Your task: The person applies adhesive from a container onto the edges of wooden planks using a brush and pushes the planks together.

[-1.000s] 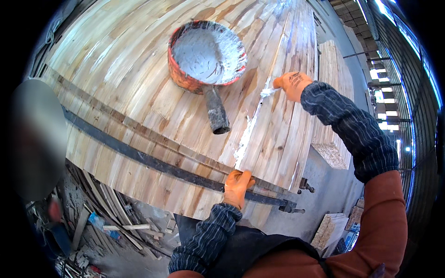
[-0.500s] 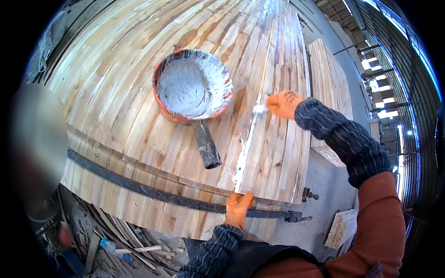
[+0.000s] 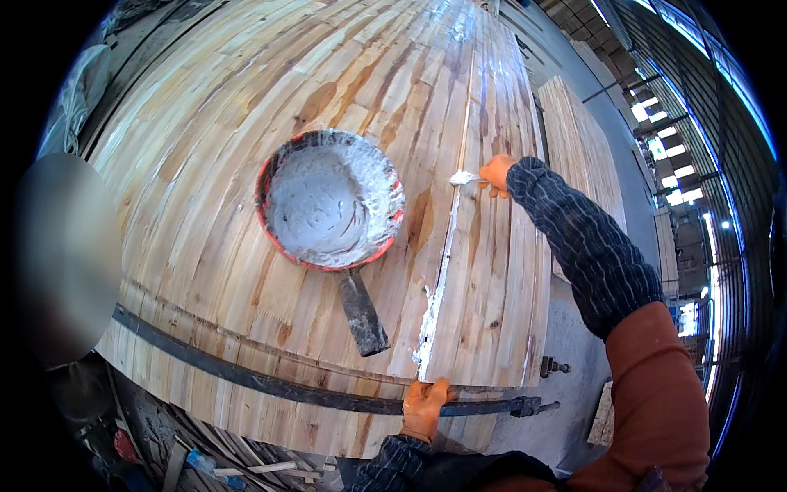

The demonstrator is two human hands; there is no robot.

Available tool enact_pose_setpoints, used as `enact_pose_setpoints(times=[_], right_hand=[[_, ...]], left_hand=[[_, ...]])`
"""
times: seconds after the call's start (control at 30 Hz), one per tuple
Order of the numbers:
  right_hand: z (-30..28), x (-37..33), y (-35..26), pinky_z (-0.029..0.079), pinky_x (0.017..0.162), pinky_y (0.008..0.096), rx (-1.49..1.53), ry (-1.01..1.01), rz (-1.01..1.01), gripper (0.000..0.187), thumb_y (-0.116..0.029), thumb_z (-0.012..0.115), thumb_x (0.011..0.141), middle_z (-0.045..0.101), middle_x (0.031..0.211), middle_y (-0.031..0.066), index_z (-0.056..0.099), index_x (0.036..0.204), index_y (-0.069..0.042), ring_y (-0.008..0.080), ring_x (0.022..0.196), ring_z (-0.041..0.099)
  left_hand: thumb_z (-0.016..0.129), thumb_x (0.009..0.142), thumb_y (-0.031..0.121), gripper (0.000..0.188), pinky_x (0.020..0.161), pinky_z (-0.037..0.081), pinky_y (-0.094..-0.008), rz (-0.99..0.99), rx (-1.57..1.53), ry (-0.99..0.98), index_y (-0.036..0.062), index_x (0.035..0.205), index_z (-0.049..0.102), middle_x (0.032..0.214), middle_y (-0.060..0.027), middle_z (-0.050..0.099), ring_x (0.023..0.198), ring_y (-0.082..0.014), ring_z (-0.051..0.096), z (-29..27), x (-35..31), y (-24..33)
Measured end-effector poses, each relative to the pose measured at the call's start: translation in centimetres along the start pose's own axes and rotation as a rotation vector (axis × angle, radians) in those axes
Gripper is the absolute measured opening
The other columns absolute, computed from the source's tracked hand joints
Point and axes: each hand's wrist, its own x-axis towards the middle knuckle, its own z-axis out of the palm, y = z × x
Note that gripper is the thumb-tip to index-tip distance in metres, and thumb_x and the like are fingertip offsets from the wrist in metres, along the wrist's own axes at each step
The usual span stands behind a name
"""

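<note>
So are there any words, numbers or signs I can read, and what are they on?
None can be read.
Wooden panel: no lettering visible.
Pan: none visible.
Orange-gloved left hand and right hand: none I can make out.
Blue thing, lower left: too small and blurred to tell.

Clock positions are read from the pan [image 3: 279, 156], with 12 toward the far end of the panel [image 3: 205, 205]. The pan rests on the panel; paste [image 3: 316, 205] lies in it, and its handle [image 3: 363, 316] points to 5. The strip [image 3: 429, 318] runs on the panel from 3 to 5 — right hand [image 3: 497, 175] and tool [image 3: 466, 177] at the far end, left hand [image 3: 424, 410] at the near end. The bar [image 3: 246, 374] crosses the lower panel [image 3: 270, 420] from 8 to between 4 and 5. Stack [image 3: 575, 139]: at 3, beyond the right hand. Scraps [image 3: 256, 469]: at 7, beyond the lower panel's near edge.
</note>
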Motion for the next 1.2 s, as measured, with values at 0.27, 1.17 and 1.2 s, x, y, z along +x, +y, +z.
enact_pose_setpoints(times=[0.27,1.17,1.2], right_hand=[[-2.6,4.8,5.4,0.057,0.069,0.0395,-1.055,0.145,-0.442,0.024,-0.02,0.062,0.093,0.071,0.096,0.016,0.073,0.108,-0.005,0.0283,0.077,0.07],[-3.5,-1.4,-3.8,0.055,0.089,0.0442,-0.965,0.136,-0.454,0.03,-0.025,0.059,0.089,0.072,0.111,0.0111,0.074,0.113,-0.017,0.032,0.102,0.069],[-3.6,-0.6,-3.2,0.056,0.089,0.0441,-0.958,0.168,-0.438,0.03,-0.025,0.06,0.088,0.073,0.112,0.0111,0.073,0.114,-0.017,0.0316,0.102,0.069]], left_hand=[[0.07,0.091,0.01,0.023,0.083,0.06,-0.0312,-0.068,0.014,0.003,-0.0054,0.107,0.063,0.099,-0.0112,0.067,0.088,-0.0196,0.067,0.2,-0.3,0.1],[0.071,0.089,0.005,0.023,0.079,0.06,-0.0316,-0.042,0.032,0.056,-0.0035,0.11,0.066,0.098,-0.0104,0.068,0.083,-0.0192,0.067,0.4,0.1,-0.8],[0.071,0.089,0.005,0.023,0.079,0.06,-0.0317,-0.043,0.039,0.049,-0.0033,0.11,0.066,0.098,-0.0102,0.068,0.083,-0.0193,0.067,0.6,0.1,-0.8]])
